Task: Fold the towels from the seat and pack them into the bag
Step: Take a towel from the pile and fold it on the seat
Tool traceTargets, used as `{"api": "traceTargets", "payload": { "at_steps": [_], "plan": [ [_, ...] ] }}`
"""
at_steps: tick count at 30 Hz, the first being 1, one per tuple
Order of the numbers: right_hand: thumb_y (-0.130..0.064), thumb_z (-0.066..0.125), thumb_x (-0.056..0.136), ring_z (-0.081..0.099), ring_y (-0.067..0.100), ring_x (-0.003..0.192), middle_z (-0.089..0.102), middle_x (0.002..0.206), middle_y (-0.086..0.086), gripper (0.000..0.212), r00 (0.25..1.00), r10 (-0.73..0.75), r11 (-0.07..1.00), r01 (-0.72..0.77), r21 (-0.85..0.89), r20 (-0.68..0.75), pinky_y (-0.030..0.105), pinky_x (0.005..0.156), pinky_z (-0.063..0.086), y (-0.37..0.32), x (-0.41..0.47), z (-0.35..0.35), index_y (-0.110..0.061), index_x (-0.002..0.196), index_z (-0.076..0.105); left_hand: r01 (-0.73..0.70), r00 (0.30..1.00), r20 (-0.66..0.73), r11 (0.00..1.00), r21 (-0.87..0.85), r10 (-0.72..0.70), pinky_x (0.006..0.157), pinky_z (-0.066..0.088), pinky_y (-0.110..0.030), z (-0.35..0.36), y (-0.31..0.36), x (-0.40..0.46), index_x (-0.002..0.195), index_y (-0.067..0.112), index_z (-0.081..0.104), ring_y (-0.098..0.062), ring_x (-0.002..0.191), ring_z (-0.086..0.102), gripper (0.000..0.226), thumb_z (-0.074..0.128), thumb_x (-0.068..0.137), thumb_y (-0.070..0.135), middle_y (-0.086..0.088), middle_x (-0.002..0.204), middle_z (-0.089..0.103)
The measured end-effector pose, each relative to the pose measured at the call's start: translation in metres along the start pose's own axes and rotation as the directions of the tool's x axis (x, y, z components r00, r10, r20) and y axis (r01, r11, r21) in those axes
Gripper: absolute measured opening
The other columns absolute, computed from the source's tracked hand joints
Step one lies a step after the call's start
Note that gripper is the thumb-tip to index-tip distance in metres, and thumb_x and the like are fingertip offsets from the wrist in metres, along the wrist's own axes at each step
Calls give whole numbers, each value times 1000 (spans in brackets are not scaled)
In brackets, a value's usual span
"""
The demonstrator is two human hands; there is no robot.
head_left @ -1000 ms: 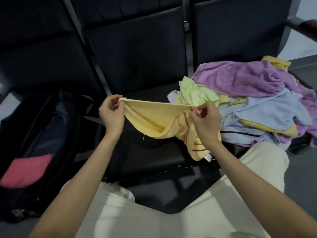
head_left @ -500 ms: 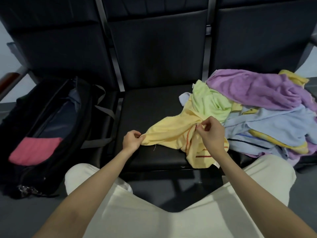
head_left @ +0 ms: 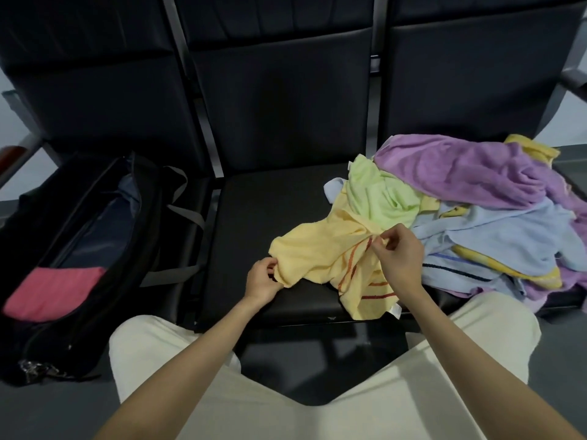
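We now see the yellow towel (head_left: pixel 320 252) lowered onto the seat (head_left: pixel 254 217), the left hand (head_left: pixel 262 279) and right hand (head_left: pixel 397 252) each still pinching its edge.

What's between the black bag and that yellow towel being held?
Only bare black seat cushion and the bag's grey straps separate it from the yellow towel, per the head view.

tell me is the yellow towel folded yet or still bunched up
Not folded: the yellow towel lies crumpled on the seat, left hand and right hand each pinching an edge.
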State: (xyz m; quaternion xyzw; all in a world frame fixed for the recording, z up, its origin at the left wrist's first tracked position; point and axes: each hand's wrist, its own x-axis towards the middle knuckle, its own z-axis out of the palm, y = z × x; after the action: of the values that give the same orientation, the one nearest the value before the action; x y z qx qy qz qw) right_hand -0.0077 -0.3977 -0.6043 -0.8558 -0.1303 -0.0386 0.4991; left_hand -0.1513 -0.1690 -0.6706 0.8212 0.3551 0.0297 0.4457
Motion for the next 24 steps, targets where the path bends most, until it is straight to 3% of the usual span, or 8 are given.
{"api": "traceTargets", "payload": {
  "at_steps": [4,7,11,13,15,18,21,24],
  "plan": [
    [-14,68,80,47,16,60,53,68,2,15,1000,9,1000,-9,22,1,29,57,39,3,0,-6,-10,76,53,-209,974,-37,947,244,225,91,38,-22,4,-9,6,128,10,59,-23,111,53,46,68,83,3,-10,121,57],
    [-15,67,80,49,16,61,54,70,2,14,1000,14,1000,-14,-8,-11,29,58,40,6,1,-12,-10,76,54,-260,959,-41,927,270,281,77,43,-24,4,-8,9,115,10,68,-17,87,57,27,67,87,9,-7,99,63],
    [-13,67,80,49,17,62,54,70,2,13,999,15,1000,-16,-11,-51,28,57,39,6,2,-20,-11,77,54,-160,967,-198,987,30,163,62,42,-11,-5,16,11,93,9,71,-5,69,57,11,66,90,19,0,79,66],
    [-13,66,82,48,15,63,53,72,1,12,999,-5,1000,4,-23,-54,25,56,37,3,3,-23,-11,80,54,-150,946,-300,987,-62,125,62,42,-17,-19,33,13,89,9,68,-8,67,58,17,62,93,24,0,75,65],
    [-15,63,85,48,14,65,53,77,0,9,998,-43,997,40,-62,-44,25,59,35,-1,5,-25,-11,89,57,-177,914,-373,984,-15,158,57,41,-21,-40,47,15,83,11,63,-10,64,55,20,58,95,27,0,70,61],
    [-17,58,91,52,18,74,55,90,5,24,988,-153,968,149,-204,-4,30,65,38,-10,13,-27,-6,112,60,-242,920,-283,961,137,272,55,47,-24,-78,57,20,77,12,63,-12,57,60,21,62,92,27,-1,64,63],
    [-16,55,94,57,26,76,56,100,11,24,967,-256,921,249,-300,16,38,65,48,-28,23,-28,-2,112,62,-259,942,-112,896,360,317,56,45,-23,-111,66,23,69,14,67,-12,56,59,19,71,86,22,0,59,63],
    [-8,53,93,56,29,76,53,108,16,23,953,-302,905,276,-324,-31,34,62,43,-55,33,-26,0,114,59,-226,941,-173,923,312,289,62,50,-25,-133,84,25,78,13,71,-11,61,64,6,73,80,8,0,63,67]
  ]
}}
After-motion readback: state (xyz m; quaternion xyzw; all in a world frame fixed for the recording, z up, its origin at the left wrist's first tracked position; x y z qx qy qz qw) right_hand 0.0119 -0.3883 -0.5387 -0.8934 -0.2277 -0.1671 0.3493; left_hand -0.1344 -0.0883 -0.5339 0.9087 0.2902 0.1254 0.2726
